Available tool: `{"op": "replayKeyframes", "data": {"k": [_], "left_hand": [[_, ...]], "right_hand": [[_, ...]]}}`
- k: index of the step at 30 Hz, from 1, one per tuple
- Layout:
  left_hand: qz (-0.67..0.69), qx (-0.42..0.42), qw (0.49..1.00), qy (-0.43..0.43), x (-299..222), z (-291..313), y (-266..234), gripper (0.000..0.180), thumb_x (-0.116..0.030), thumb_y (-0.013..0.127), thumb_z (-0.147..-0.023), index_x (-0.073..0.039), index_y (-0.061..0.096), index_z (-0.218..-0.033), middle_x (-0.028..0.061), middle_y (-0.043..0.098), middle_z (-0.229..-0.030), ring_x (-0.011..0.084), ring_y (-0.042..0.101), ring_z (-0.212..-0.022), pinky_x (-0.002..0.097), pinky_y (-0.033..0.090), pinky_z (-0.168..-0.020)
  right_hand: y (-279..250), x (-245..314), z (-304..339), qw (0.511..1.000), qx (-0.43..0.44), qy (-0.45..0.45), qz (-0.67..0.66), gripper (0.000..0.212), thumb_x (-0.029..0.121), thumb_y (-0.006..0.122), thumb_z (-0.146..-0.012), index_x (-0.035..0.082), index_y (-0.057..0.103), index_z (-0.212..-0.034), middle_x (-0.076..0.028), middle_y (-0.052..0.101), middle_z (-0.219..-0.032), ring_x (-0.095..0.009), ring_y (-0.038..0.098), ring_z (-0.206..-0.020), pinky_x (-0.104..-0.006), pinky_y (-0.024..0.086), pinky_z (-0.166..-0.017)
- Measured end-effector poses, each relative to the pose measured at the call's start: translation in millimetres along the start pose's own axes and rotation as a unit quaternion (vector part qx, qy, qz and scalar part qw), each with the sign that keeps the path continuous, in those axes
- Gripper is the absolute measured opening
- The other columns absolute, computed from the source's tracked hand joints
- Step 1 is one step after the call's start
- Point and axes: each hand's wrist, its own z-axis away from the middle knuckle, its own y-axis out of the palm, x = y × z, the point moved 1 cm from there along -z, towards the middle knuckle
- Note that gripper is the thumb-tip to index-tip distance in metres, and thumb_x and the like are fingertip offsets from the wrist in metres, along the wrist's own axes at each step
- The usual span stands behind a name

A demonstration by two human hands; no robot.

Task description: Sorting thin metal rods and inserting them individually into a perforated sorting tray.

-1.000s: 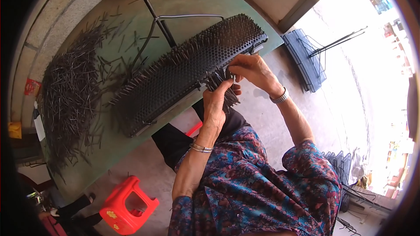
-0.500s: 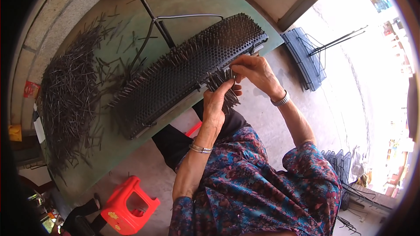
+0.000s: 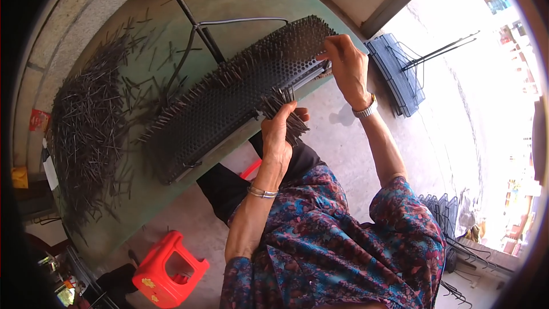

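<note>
My left hand [image 3: 277, 140] is wrapped round a bundle of short dark rods [image 3: 281, 103], just in front of a long black perforated panel [image 3: 211, 115]. The panel lies slantwise on the table, with many rods standing upright in its holes along the far side and thickly at the right end. My right hand [image 3: 350, 71] is at the panel's right end with thumb and fingers pinched together at the holes. Whatever lies between those fingertips is too small to make out. A large heap of loose rods [image 3: 86, 117] covers the table's left part.
A green table [image 3: 137, 217] carries the panel, and scattered rods lie between heap and panel. A dark metal stand [image 3: 183, 3] rises behind the panel. A red plastic stool [image 3: 163, 274] stands lower left. Black wire racks [image 3: 394, 74] stand on the floor at right.
My right hand has moved from beside the bundle up and right to the panel's right end. My left hand, still holding the bundle, has shifted slightly left.
</note>
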Motion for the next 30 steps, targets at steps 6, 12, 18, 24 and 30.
{"op": "replayKeyframes", "data": {"k": [6,12,18,24,30], "left_hand": [[-0.008,0.009,1.000,0.009,2.1,0.9,-6.3,0.018,-0.019,0.069,-0.085,-0.002,0.067,-0.091,0.0111,0.070,-0.079,0.0195,0.068,-0.069,0.0312,0.056,-0.059],[-0.008,0.013,1.000,0.001,3.3,3.0,-5.6,0.017,-0.020,0.068,-0.085,-0.003,0.067,-0.090,0.0096,0.069,-0.078,0.0184,0.067,-0.068,0.0308,0.056,-0.058],[-0.011,0.025,1.000,0.009,6.6,4.2,-7.4,0.016,-0.019,0.068,-0.086,-0.003,0.067,-0.090,0.0098,0.069,-0.078,0.0183,0.067,-0.068,0.0306,0.056,-0.058],[-0.009,0.031,0.999,0.019,4.7,7.4,-8.6,0.016,-0.019,0.068,-0.085,-0.003,0.067,-0.091,0.0098,0.069,-0.079,0.0184,0.067,-0.068,0.0309,0.056,-0.060],[-0.012,0.031,0.999,0.023,5.2,11.7,-7.6,0.016,-0.018,0.067,-0.085,-0.003,0.067,-0.091,0.0097,0.069,-0.078,0.0182,0.067,-0.068,0.0308,0.056,-0.059]], "right_hand": [[3.1,-10.9,-3.5,0.999,0.003,-0.023,0.040,0.012,0.013,0.056,-0.095,0.002,0.060,-0.097,-0.006,0.071,-0.071,-0.016,0.070,-0.066,-0.0267,0.052,-0.060],[-2.9,-7.9,-2.7,0.999,0.033,-0.009,0.038,0.012,0.013,0.056,-0.095,0.002,0.060,-0.096,-0.007,0.070,-0.071,-0.017,0.071,-0.070,-0.0269,0.052,-0.062],[-2.4,-10.5,-5.3,0.998,0.035,-0.040,0.045,0.011,0.012,0.056,-0.095,0.002,0.060,-0.095,-0.008,0.070,-0.073,-0.019,0.072,-0.071,-0.0281,0.052,-0.060],[-0.5,-6.9,-11.5,0.995,0.080,-0.017,0.065,0.015,0.015,0.054,-0.095,0.001,0.059,-0.094,-0.009,0.070,-0.073,-0.021,0.069,-0.065,-0.0314,0.051,-0.059],[7.6,-7.8,-22.6,0.990,0.094,-0.055,0.094,0.016,0.016,0.053,-0.093,0.002,0.059,-0.096,-0.012,0.069,-0.071,-0.029,0.067,-0.067,-0.0369,0.051,-0.062]]}}
